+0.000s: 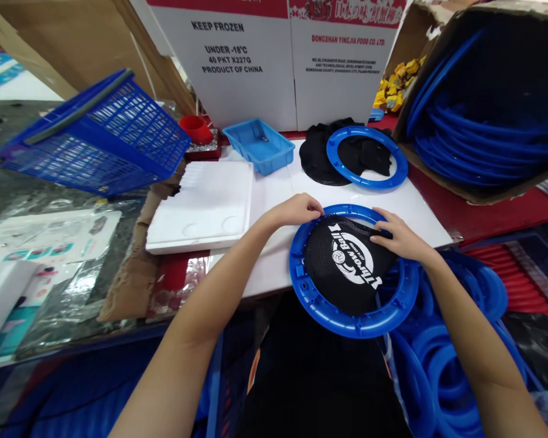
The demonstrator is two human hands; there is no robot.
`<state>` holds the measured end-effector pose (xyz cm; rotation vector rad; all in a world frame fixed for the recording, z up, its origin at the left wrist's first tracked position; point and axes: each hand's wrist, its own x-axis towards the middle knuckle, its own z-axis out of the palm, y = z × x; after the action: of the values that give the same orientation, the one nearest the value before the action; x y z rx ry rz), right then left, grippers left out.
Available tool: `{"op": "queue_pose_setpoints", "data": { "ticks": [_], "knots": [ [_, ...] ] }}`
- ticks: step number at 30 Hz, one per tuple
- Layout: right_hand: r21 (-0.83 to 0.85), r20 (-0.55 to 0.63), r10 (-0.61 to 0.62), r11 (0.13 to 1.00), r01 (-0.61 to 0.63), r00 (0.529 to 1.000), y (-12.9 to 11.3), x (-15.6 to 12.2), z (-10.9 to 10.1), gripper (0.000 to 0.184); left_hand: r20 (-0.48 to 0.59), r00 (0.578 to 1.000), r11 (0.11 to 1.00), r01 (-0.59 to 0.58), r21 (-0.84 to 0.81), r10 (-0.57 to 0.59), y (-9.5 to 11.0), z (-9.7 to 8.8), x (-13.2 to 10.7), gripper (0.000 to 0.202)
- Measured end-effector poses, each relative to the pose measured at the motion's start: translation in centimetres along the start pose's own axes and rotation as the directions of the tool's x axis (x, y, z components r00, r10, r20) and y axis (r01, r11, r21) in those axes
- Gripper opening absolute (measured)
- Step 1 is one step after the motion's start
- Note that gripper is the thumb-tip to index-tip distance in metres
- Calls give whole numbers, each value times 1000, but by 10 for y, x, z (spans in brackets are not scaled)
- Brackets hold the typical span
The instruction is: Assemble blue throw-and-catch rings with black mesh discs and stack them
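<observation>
Over the white board's (271,258) near edge, 1 blue ring (358,325) is held, its opening crossed by 1 black printed mesh (319,258), the far rim pinched by the left hand (298,210), the mesh gripped by the right hand (400,238).

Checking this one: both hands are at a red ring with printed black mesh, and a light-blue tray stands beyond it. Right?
The colour is wrong: the head view shows a blue ring, not red. The rest holds: left hand and right hand at it, printed black mesh, light-blue tray beyond.
</observation>
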<state>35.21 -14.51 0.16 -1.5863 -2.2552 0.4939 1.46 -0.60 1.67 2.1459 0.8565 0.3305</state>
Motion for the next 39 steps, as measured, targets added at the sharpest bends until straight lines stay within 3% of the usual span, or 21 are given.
{"op": "queue_pose_setpoints", "data": {
  "ticks": [6, 11, 16, 20, 27, 33, 39],
  "knots": [
    [-38, 49, 95, 995, -93, 994, -24, 30, 0, 30, -14, 999, 998, 39, -44, -40, -1, 5, 4, 35],
    [-92, 0, 71, 993, -71, 997, -35, 53, 19, 15, -42, 999, 988, 22, -155, -29, -5, 10, 6, 33],
    [-127, -95, 40, 991, -52, 995, -35, 49, 28, 12, -51, 999, 991, 4, -130, -10, -8, 10, 6, 33],
    [-128, -102, 36, 991, -49, 994, -35, 47, 29, 13, -46, 999, 997, -6, -76, 3, -8, 9, 6, 34],
    [-137, -107, 43, 989, -58, 993, -35, 48, 30, 12, -73, 997, 992, 3, -127, -12, -7, 13, 7, 32],
    [-124, -113, 53, 990, -67, 992, -37, 46, 29, 12, -73, 994, 993, -73, 91, 80, -12, 11, 8, 26],
    [-124, -132, 52, 990, -69, 990, -33, 48, 33, 10, -59, 991, 983, -113, 143, 122, -15, 12, 9, 28]
  ]
}}
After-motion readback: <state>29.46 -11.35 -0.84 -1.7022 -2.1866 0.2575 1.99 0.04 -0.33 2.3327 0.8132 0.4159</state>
